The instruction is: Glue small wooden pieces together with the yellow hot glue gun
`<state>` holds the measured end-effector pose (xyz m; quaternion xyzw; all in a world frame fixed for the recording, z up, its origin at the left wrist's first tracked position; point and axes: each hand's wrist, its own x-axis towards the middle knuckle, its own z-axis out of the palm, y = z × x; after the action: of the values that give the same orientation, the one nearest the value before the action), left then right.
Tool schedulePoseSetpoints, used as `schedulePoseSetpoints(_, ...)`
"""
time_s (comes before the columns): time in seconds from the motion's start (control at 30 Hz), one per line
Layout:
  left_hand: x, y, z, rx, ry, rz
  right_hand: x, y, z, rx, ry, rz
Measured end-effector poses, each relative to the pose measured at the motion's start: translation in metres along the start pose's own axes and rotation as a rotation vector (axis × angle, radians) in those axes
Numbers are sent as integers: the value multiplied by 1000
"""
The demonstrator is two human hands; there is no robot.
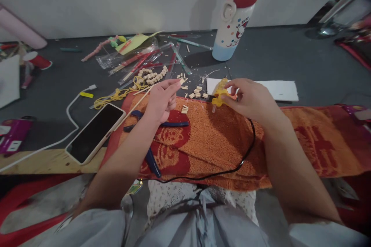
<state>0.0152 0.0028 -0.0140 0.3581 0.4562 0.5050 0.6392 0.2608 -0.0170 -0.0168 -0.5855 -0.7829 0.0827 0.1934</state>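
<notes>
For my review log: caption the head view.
At the far edge of an orange towel, left hand pinches a small pale piece; right hand holds a yellow tool.

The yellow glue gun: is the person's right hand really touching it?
Touching. The head view shows the right hand gripping one side of the yellow glue gun, with no gap where they meet.

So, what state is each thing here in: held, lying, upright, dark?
Left hand: fingertips together, seemingly pinching a small wooden piece
Right hand: closed around the yellow glue gun
Yellow glue gun: held; whether hot, cannot tell
Phone: lying face up, screen dark
Bottle: standing upright
Yellow string: loose, tangled
White cable: near plug end lying free
Towel: spread, creased
</notes>
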Motion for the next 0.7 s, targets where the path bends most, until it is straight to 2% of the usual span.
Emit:
schedulePoseSetpoints(0.17, 0, 1, 1, 31, 3, -11, 12, -53, 12, -101, -200, -148)
schedulePoseSetpoints(0.3, 0, 1, 1, 32, 2, -12, 24, -78, 27, -189, -275, -206)
schedulePoseSetpoints(0.53, 0, 0, 0, 43, -11, -21, 35, -84, 48, -179, -308, -217)
schedulePoseSetpoints(0.7, 0, 0, 0, 20, -10, -21, 35, -81, 52, -117, -295, -207)
